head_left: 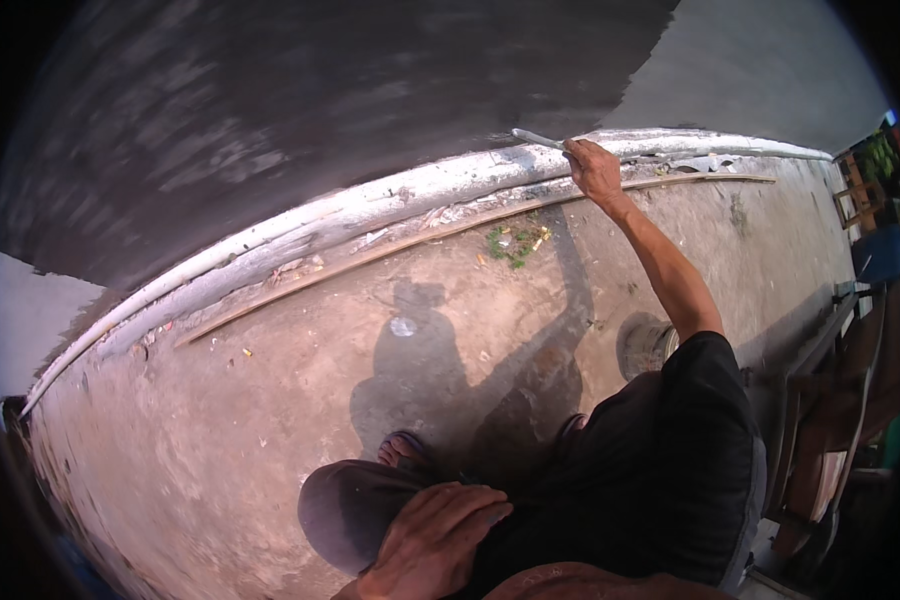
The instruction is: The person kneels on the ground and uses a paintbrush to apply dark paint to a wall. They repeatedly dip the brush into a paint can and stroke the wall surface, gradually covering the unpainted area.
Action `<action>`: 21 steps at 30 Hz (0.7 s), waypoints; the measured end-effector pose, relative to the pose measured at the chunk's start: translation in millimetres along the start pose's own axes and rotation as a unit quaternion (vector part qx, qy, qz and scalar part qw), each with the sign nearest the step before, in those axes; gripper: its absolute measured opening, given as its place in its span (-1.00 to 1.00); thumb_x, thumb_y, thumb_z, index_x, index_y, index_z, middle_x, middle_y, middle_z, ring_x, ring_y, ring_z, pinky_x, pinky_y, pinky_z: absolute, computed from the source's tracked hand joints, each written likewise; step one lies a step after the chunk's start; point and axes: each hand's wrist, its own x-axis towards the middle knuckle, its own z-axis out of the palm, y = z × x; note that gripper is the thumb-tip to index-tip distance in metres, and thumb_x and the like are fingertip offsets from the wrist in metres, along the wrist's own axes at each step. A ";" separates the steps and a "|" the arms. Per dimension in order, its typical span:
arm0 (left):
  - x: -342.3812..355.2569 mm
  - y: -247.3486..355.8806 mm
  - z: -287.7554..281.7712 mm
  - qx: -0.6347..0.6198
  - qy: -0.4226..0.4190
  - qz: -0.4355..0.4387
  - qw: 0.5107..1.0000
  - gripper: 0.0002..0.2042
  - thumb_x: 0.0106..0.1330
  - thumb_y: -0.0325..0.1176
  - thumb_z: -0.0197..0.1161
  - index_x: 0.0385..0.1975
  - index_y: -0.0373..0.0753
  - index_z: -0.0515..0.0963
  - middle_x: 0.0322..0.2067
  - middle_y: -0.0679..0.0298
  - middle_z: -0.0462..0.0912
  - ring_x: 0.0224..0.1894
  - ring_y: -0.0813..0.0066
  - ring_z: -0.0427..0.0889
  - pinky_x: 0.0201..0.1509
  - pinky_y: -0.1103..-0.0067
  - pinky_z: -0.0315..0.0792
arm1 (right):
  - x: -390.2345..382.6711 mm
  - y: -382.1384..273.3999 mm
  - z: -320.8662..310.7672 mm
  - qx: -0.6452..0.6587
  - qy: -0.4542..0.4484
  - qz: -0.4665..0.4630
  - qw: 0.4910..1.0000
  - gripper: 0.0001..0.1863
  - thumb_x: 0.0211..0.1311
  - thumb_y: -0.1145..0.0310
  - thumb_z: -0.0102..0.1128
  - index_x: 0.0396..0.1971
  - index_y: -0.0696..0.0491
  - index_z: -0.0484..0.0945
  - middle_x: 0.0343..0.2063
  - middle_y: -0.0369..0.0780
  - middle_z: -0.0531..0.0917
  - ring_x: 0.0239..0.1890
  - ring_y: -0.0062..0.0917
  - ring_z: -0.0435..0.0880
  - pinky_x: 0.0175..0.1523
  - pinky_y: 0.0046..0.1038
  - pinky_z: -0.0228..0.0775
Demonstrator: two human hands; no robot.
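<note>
My right hand reaches forward, closed around the pale handle of what looks like a paintbrush. The brush's tip meets the lower edge of the dark grey painted wall, just above a white-splashed ledge at its foot. Its bristles cannot be made out against the dark paint. My left hand lies over my bent left knee with its fingers stretched out, holding nothing. A round bucket stands on the ground beside my right elbow, partly hidden by my arm.
A long thin wooden strip lies along the wall's foot. Near it are a green weed patch and scattered litter. Lighter grey wall borders the dark paint at right. Wooden furniture stands at the right edge.
</note>
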 end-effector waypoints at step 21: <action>4.8 3.5 -2.4 0.010 -0.005 -0.005 1.000 -0.70 0.12 -0.46 0.24 -0.11 -0.26 0.67 -0.05 0.21 0.68 0.03 0.22 0.68 0.12 0.29 0.56 | -4.6 42.7 1.9 -0.102 -0.102 0.091 0.985 -0.76 0.17 0.40 0.32 -0.14 0.04 0.70 -0.25 -0.17 0.74 -0.22 -0.26 0.73 -0.17 -0.28 0.61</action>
